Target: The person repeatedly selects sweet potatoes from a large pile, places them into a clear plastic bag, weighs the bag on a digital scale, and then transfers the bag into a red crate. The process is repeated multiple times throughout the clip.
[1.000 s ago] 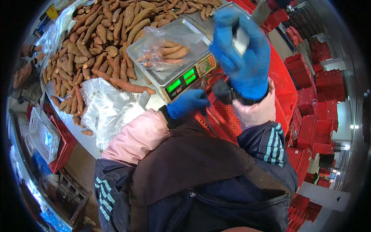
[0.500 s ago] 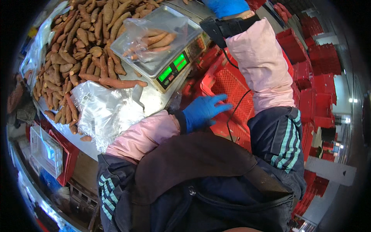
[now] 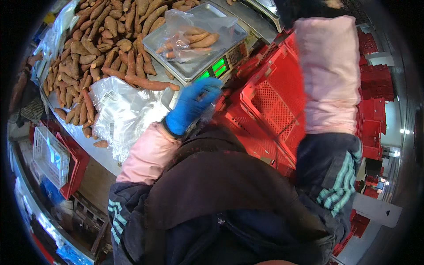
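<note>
Left hand (image 3: 191, 106) shifted toward 10 o'clock, now at 11, beside lit scale display (image 3: 219, 66). Right hand gone from view past 1 o'clock, beyond pink sleeve (image 3: 329, 75); its grip cannot be told. Left grip half-curled; clear film (image 3: 207, 114) near fingertips, whether held cannot be told. Bagged roots (image 3: 194, 42) on scale pan (image 3: 181, 70), just short of 12. Progress, judged: one portion bagged, on scale; bag closure unclear. Remaining: loose root pile (image 3: 106, 39), 10 o'clock; flat clear bags (image 3: 126, 115), 9 o'clock.

Wide fisheye view, head-worn, facing down past the torso (image 3: 221, 190), left hand (image 3: 191, 106) at close range
</note>
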